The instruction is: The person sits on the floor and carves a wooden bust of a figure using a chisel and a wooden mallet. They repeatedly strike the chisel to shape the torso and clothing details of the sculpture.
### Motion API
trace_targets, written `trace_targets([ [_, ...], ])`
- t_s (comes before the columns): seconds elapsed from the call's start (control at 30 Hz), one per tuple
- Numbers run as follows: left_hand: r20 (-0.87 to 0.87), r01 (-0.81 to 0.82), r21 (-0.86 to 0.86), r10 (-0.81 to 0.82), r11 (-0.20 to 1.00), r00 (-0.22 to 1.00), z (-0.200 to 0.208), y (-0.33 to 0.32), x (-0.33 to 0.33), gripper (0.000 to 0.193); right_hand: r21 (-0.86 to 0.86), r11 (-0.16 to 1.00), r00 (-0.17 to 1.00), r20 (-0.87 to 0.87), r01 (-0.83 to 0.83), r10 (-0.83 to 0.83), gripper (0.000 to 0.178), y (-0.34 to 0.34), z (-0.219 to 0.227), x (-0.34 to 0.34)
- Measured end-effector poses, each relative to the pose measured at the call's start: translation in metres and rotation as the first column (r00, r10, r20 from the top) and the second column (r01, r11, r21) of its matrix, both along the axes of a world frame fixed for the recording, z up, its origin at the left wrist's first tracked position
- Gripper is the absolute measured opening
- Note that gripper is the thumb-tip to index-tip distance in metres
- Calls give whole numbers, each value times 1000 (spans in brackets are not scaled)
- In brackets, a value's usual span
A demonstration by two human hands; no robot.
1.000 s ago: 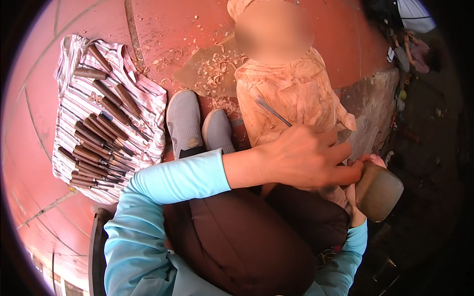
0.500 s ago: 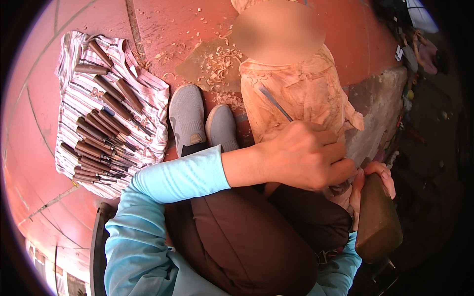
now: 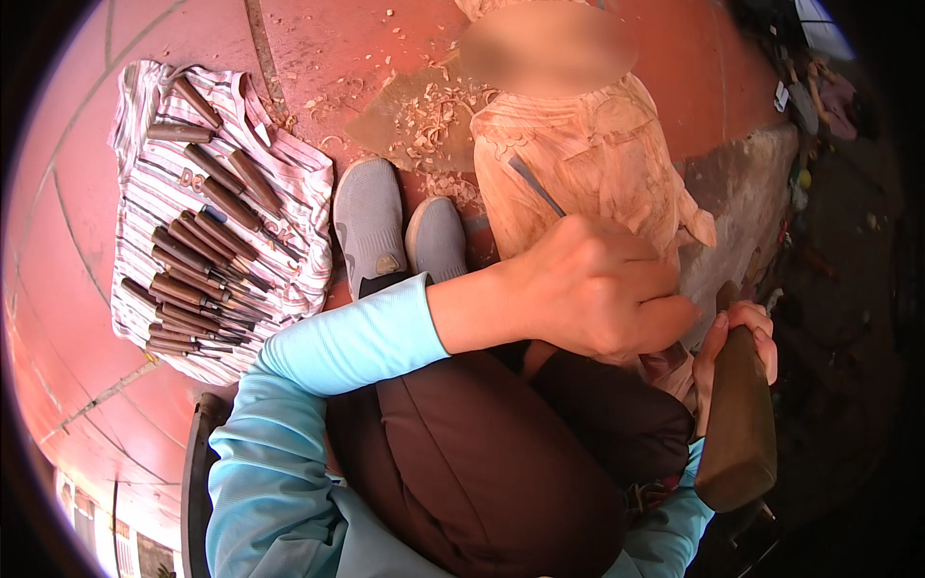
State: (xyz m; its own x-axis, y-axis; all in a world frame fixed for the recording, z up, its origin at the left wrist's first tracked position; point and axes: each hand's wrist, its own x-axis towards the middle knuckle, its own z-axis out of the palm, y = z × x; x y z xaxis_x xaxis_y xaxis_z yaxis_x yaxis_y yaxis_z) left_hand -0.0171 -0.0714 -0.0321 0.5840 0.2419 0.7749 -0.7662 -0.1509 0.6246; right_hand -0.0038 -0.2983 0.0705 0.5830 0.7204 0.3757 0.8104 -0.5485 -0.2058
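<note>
My left hand (image 3: 602,289) is closed around a carving chisel (image 3: 537,185), its fist hiding most of the handle. The chisel's flat metal blade slants up and left over a pale carved wooden figure (image 3: 578,164), close against its surface. Whether the edge touches the wood, I cannot tell. My right hand (image 3: 737,337), to the right of the chisel's butt, grips a brown wooden mallet (image 3: 737,433). The mallet's thick block hangs toward me, and its narrower end sticks up past my fingers. A blurred oval covers the figure's upper part.
A striped cloth (image 3: 140,231) on the red tiled floor (image 3: 328,43) at left carries several wood-handled carving tools (image 3: 198,241). Curled wood shavings (image 3: 438,120) lie beside the figure. My grey shoes (image 3: 369,217) stand between cloth and carving. Another person (image 3: 833,101) is at far right.
The mallet has turned a little in my right hand and shows a narrower side. My left hand still holds the chisel over the figure, and the whole view has shifted slightly.
</note>
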Motion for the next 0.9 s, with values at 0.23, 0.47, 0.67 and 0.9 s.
trace_targets([
  [0.23, -24, -2, 37, 2, 999, 1000, -3, -1, 1, 34, 11, 978, 971, -116, 210, -208, 43, 1, 15, -14],
  [0.47, -49, -48, 67, 51, 997, 998, -6, -5, 4, 13, -158, 941, 950, -39, 300, -309, 44, -2, 16, -14],
  [0.67, -66, -96, 16, 97, 995, 993, -7, -6, 11, 13, -390, 883, 964, 59, 262, -260, 49, -13, 12, -11],
  [0.9, -85, -95, 35, 98, 995, 992, -4, -5, 11, 16, -11, 932, 931, -46, 363, -363, 9, 14, 11, -9],
])
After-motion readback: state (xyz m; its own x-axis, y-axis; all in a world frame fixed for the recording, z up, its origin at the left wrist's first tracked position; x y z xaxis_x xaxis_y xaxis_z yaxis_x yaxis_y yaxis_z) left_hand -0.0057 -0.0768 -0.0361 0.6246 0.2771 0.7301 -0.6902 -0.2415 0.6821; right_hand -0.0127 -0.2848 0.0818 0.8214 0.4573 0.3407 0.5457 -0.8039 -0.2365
